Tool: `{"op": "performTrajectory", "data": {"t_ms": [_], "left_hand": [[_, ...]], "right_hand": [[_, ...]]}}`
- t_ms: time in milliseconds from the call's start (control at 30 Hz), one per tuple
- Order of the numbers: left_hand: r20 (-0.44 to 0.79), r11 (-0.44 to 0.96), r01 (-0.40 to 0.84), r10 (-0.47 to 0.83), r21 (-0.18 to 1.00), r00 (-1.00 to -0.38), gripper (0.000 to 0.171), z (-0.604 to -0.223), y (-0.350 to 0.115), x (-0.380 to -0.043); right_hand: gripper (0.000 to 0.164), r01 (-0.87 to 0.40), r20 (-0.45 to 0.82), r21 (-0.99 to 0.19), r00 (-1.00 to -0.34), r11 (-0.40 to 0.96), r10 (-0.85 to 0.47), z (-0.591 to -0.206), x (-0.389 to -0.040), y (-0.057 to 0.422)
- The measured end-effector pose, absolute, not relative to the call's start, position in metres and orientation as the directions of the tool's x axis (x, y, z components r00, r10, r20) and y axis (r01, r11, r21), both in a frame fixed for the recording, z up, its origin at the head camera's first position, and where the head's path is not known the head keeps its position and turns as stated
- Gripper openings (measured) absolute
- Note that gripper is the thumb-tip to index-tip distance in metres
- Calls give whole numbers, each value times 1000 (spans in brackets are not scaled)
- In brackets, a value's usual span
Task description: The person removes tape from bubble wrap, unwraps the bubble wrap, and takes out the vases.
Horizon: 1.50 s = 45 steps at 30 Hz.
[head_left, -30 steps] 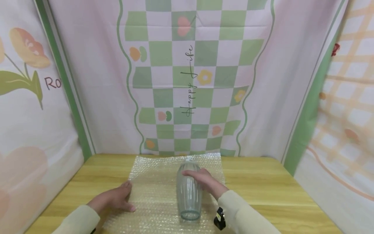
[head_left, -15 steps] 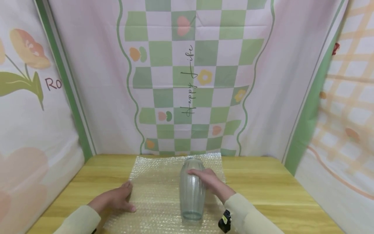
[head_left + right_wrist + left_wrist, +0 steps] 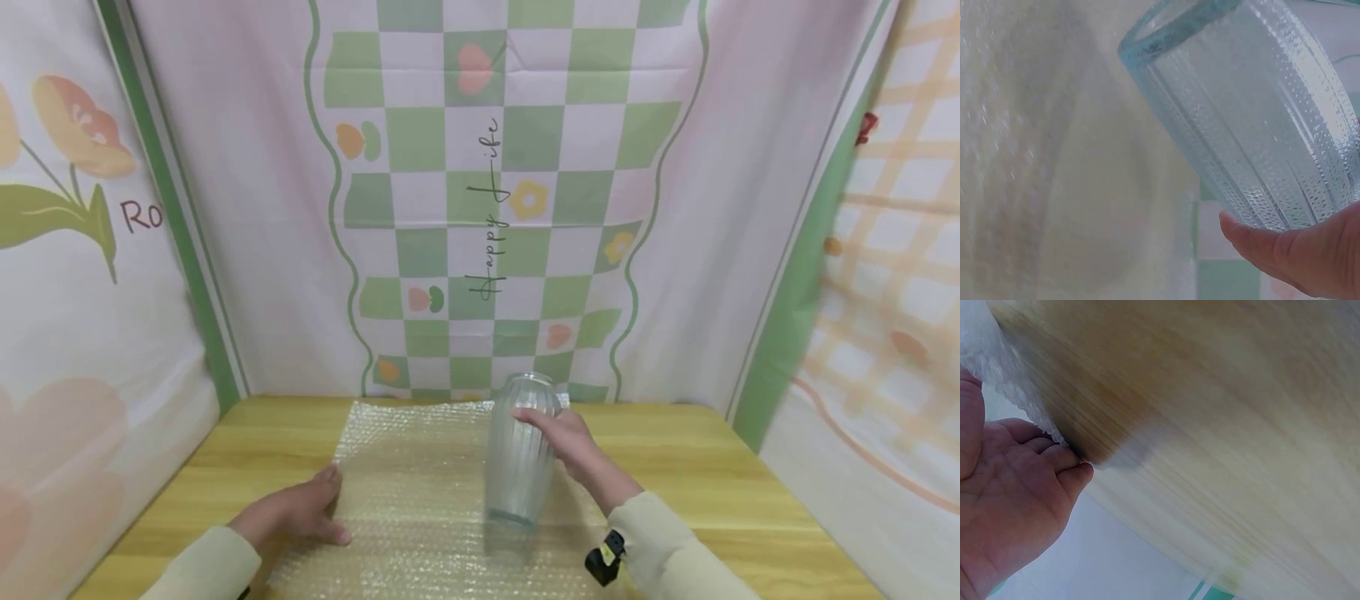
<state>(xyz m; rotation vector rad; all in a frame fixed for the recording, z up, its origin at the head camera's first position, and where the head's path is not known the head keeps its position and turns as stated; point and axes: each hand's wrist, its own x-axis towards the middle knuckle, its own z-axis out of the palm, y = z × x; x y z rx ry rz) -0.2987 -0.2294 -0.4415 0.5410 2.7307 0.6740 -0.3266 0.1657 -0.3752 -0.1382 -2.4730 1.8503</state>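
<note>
A clear, ribbed glass vase (image 3: 519,467) is tilted over the right part of a sheet of bubble wrap (image 3: 412,483). My right hand (image 3: 558,433) grips it near its upper end, thumb across the front; the fingers behind are hidden. In the right wrist view the thick base of the vase (image 3: 1241,119) points up, with the thumb (image 3: 1297,247) against its side. My left hand (image 3: 300,507) rests at the left edge of the wrap, fingers extended and thumb spread. The left wrist view shows the palm (image 3: 1016,487) and fingertips beside the crinkled wrap edge (image 3: 1016,375).
The bubble wrap lies flat on a wooden table (image 3: 690,483), reaching its back edge. Behind stands a checkered cloth backdrop (image 3: 480,250), with printed cloth on both sides. A small black device (image 3: 604,558) is strapped at the right wrist.
My right hand has lifted and shifted the vase rightward and away, so its base now stands farther back, off the wrap. My left hand has stayed at the wrap's left edge.
</note>
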Motion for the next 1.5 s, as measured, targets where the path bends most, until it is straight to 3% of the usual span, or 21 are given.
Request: {"op": "performTrajectory", "data": {"t_ms": [400, 633, 933, 1500], "left_hand": [[-176, 830, 289, 413, 478, -893, 108, -444, -230, -299], [-172, 831, 290, 411, 475, -895, 109, -445, -230, -299], [-170, 827, 294, 416, 478, -893, 108, -444, -230, -300], [-169, 820, 281, 411, 499, -896, 109, -444, -229, -299]], "right_hand": [[85, -7, 50, -952, -990, 305, 132, -354, -323, 199], [88, -69, 132, -943, -976, 326, 172, -348, -323, 217], [103, -131, 236, -918, -939, 375, 250, -344, -317, 240], [110, -276, 466, -850, -791, 448, 396, -347, -311, 279]]}}
